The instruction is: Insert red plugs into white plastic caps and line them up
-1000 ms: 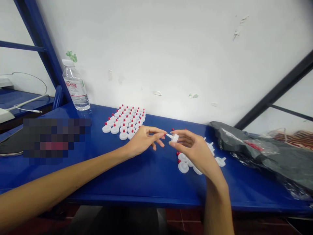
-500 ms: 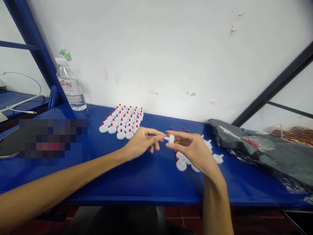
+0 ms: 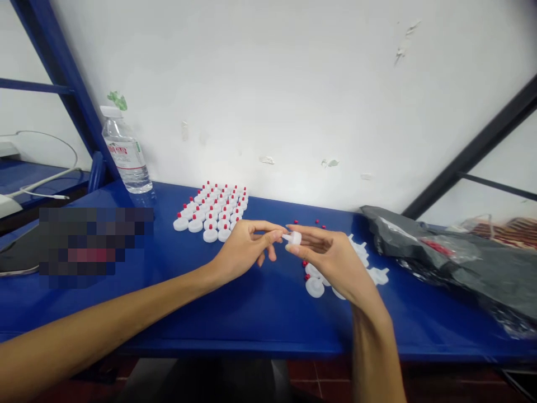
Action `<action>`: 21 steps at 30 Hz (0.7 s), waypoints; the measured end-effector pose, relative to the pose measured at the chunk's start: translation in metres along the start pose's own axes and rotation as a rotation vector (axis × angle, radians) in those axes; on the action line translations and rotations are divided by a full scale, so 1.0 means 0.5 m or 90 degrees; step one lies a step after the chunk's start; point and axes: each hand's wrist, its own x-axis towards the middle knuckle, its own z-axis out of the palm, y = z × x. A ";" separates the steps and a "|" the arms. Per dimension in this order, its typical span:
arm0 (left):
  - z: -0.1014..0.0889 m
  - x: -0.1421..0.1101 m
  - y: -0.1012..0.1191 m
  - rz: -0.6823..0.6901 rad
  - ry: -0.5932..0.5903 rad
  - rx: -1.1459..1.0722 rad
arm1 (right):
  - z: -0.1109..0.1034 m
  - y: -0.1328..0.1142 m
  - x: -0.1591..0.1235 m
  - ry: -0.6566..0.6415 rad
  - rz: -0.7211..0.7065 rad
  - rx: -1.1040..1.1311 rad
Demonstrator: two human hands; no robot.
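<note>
Between the thumb and fingers of my right hand (image 3: 325,249) is a white nozzle cap (image 3: 295,238), lying sideways with its narrow spout toward the left. My left hand (image 3: 249,243) pinches the spout's end; the small red tip cap there is mostly covered by the fingertips. Beyond my left hand stand rows of white nozzle caps (image 3: 210,235) with red tips, upright. Loose white nozzle caps (image 3: 314,287) lie beneath and beside my right hand, which hides some. A few loose red tip caps (image 3: 318,221) are scattered behind it.
A water bottle (image 3: 128,157) stands at the back left by the wall. Dark plastic bags (image 3: 470,263) cover the right side of the blue table (image 3: 235,324). A blurred-out dark item (image 3: 25,246) lies at the left. Blue metal posts (image 3: 50,73) rise behind it.
The red tip cap in my left fingers has met the spout, and the fingertips now mostly cover it. The nozzle cap has shifted slightly left in the view. The camera has swayed a little.
</note>
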 end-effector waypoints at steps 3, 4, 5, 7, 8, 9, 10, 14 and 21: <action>-0.003 0.000 0.016 0.004 -0.027 0.004 | -0.001 0.001 0.000 -0.041 0.002 0.052; -0.005 -0.001 0.024 -0.001 -0.037 0.011 | 0.002 -0.001 -0.001 -0.062 0.005 0.060; -0.009 -0.004 0.034 -0.006 -0.045 0.023 | 0.005 -0.002 -0.002 -0.082 0.008 0.062; -0.023 -0.014 0.057 -0.004 -0.049 0.061 | 0.011 -0.004 -0.002 -0.101 0.005 0.051; -0.034 -0.023 0.070 0.000 -0.040 0.091 | 0.013 -0.005 -0.002 -0.093 -0.001 0.038; -0.048 -0.034 0.082 0.007 -0.020 0.131 | 0.014 -0.003 -0.001 -0.071 -0.010 0.021; -0.065 -0.045 0.092 0.014 0.011 0.180 | 0.013 -0.001 0.000 -0.042 -0.020 0.004; -0.157 -0.092 0.105 0.045 0.191 0.461 | -0.002 0.010 0.004 0.033 -0.025 -0.060; -0.274 -0.105 0.046 -0.059 0.186 0.754 | -0.027 -0.013 -0.020 0.047 -0.022 -0.099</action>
